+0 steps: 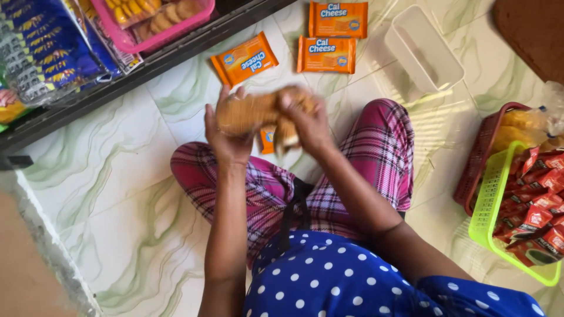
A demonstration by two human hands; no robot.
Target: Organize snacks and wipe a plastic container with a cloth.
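Biscuit packets, orange-brown and blurred (pixel 249 111), sit between your two hands, held up over your crossed legs in pink plaid trousers (pixel 376 158). Your left hand (pixel 226 132) is wrapped around the left end of the bundle, fingers curled over its top edge. Your right hand (pixel 305 120) is clamped on the right end, thumb side toward you. The bundle is smeared in the picture, so it may be one clear wrap of biscuits or several small packs together; you can't tell which. Just below it, between your wrists, a small orange pack (pixel 267 140) shows, partly hidden.

On the pale green-veined marble floor (pixel 117 176) beyond your hands lie three flat orange rectangular snack packs: one tilted pack (pixel 244 58) just beyond your left hand, and two more (pixel 326 54) (pixel 338 19) lying straight, one above the other, near it. To their right lies an empty white plastic rectangular tub (pixel 423 50).

At your right side a lime-green plastic basket (pixel 490 199) holds red sachets (pixel 537 211), touching a dark red basket (pixel 479 158) behind it. Up at your left, a dark shelf edge (pixel 117 82) carries blue foil packets (pixel 47 53) and a pink tray of round biscuits (pixel 153 20).
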